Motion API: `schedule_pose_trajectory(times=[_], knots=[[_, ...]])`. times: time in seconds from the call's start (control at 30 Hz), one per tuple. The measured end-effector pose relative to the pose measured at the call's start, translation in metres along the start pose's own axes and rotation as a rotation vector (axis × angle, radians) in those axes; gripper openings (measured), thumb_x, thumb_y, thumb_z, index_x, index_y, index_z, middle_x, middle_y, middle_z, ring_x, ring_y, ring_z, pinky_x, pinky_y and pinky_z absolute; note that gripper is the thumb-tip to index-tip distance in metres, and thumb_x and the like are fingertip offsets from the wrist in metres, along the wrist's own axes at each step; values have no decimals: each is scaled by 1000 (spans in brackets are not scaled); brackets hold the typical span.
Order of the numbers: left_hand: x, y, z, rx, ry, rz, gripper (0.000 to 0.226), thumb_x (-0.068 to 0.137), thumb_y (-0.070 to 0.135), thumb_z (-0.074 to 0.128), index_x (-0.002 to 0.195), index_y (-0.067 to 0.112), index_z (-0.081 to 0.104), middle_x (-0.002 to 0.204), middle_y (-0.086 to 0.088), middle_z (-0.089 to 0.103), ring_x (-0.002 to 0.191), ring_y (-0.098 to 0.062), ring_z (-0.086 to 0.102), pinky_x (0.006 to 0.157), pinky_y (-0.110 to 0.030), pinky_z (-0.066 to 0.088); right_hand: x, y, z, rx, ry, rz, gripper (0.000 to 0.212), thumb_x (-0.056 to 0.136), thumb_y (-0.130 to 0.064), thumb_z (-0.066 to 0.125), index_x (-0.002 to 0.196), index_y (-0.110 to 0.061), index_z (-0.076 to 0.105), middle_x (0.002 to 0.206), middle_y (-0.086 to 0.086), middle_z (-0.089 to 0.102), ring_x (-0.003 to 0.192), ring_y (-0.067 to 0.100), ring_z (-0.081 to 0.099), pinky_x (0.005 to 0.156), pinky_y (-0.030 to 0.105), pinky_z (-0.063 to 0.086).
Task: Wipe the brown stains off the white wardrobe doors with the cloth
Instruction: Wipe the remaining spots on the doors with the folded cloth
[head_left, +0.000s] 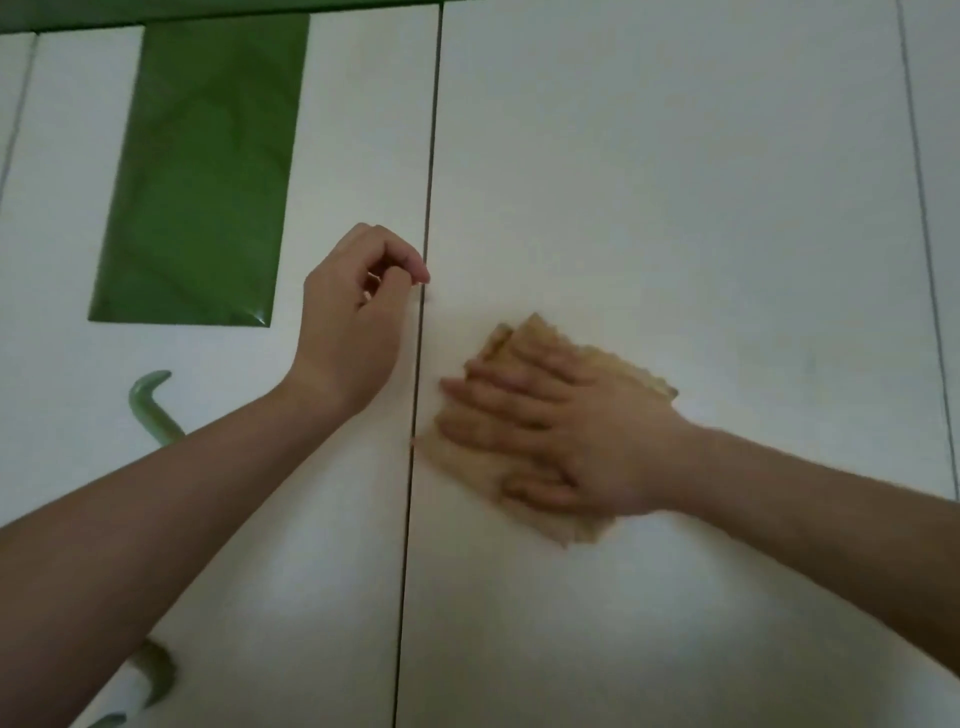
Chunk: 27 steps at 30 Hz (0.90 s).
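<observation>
Head view: two white wardrobe doors are seen close up, split by a dark vertical gap (423, 364).

- Right hand (561, 441) is laid flat, fingers extended and close together, palm pressed onto a tan cloth (524, 338). Hand and cloth are motion-blurred.
- Cloth is held flat against the right door (675, 182), just right of the gap; its lower left corner nearly touches the gap. Folded layers are visible at the top edge.
- Left hand (358, 317) is curled loosely, fingers bent inward, thumb tip near the index finger. Fingertips are placed at the right edge of the left door (353, 104), right at the gap. Whether anything is pinched cannot be told.
- A small dark smudge (430, 297) is seen on the right door just beside the left fingertips. A faint mark further right on the same door is too weak to identify.
- A green rectangular panel (202, 171) is set into the left door, upper left.
- A pale green curved handle (153, 408) is mounted below the panel, partly hidden by the left forearm; a second handle (150, 675) is seen lower down, blurred.
- Both forearms are bare.
</observation>
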<state>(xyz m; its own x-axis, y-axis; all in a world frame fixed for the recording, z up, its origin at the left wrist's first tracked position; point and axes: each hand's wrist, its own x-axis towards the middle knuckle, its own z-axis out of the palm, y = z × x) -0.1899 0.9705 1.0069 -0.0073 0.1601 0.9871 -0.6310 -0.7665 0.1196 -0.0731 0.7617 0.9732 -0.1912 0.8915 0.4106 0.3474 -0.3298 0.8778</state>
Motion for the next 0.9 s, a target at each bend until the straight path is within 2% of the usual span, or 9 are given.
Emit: schedule_pose_trajectory(times=[0.1, 0.17, 0.23, 0.33, 0.43, 0.6, 0.7, 0.83, 0.9], knots=[[-5, 9, 2, -5, 3, 44, 26, 87, 1, 44, 80, 18, 62, 83, 12, 59, 75, -4, 52, 68, -25, 41, 12, 58, -23, -38, 39, 359, 67, 107, -57, 18, 167, -28, 12, 175, -1, 5, 162, 23, 5, 131, 48, 1], [-11, 14, 10, -21, 5, 46, 25, 86, -1, 45, 80, 16, 62, 82, 12, 59, 76, -5, 53, 68, -25, 42, 29, 44, -20, -22, 93, 493, 67, 107, -54, 18, 167, -26, 8, 176, 2, 2, 162, 26, -1, 130, 52, 2], [-19, 19, 20, -24, 3, 52, 24, 87, -1, 45, 81, 14, 63, 82, 12, 59, 77, -5, 54, 70, -29, 44, 27, 3, -8, 0, 109, 429, 67, 107, -52, 23, 167, -24, 11, 175, 5, 4, 162, 30, -1, 129, 56, 5], [-36, 25, 32, -47, -37, 39, 23, 88, 1, 45, 82, 14, 63, 84, 10, 62, 78, -7, 56, 72, -34, 46, -25, -58, 8, 49, 10, 96, 64, 108, -51, 35, 166, -26, 22, 174, 3, 11, 162, 28, 4, 130, 55, 7], [-48, 26, 42, -73, -112, 17, 21, 89, -2, 47, 84, 10, 64, 85, 3, 63, 80, -14, 57, 72, -34, 45, -96, -38, 2, 49, -94, -12, 64, 107, -52, 39, 165, -29, 24, 175, 0, 12, 162, 22, 6, 130, 52, 12], [-44, 32, 59, -67, -229, 47, 21, 89, -6, 51, 84, 9, 65, 88, -5, 65, 81, -15, 55, 68, -16, 40, -130, 93, -39, -87, -16, 576, 64, 109, -50, 22, 167, -31, 3, 176, 0, 2, 162, 24, 2, 128, 57, 12], [-43, 40, 76, -107, -208, 41, 20, 88, -5, 50, 83, 8, 65, 87, -7, 64, 80, -18, 56, 71, -22, 42, -94, 65, -28, -46, 106, 761, 63, 109, -46, 20, 167, -26, 4, 176, 4, 0, 162, 27, -4, 129, 57, 5], [-58, 51, 100, -111, -222, 110, 18, 86, -4, 51, 82, 8, 64, 85, -5, 63, 76, -17, 54, 70, -21, 42, -114, -43, 2, 14, -41, 298, 65, 108, -49, 34, 166, -25, 16, 175, 4, 4, 162, 28, -1, 130, 54, 5], [-62, 55, 104, -92, -285, 169, 17, 85, -4, 52, 82, 8, 64, 85, -5, 62, 76, -16, 54, 71, -23, 42, -154, -39, 2, 20, -113, 81, 63, 107, -49, 41, 165, -28, 24, 175, 2, 10, 162, 25, 5, 131, 51, 8]])
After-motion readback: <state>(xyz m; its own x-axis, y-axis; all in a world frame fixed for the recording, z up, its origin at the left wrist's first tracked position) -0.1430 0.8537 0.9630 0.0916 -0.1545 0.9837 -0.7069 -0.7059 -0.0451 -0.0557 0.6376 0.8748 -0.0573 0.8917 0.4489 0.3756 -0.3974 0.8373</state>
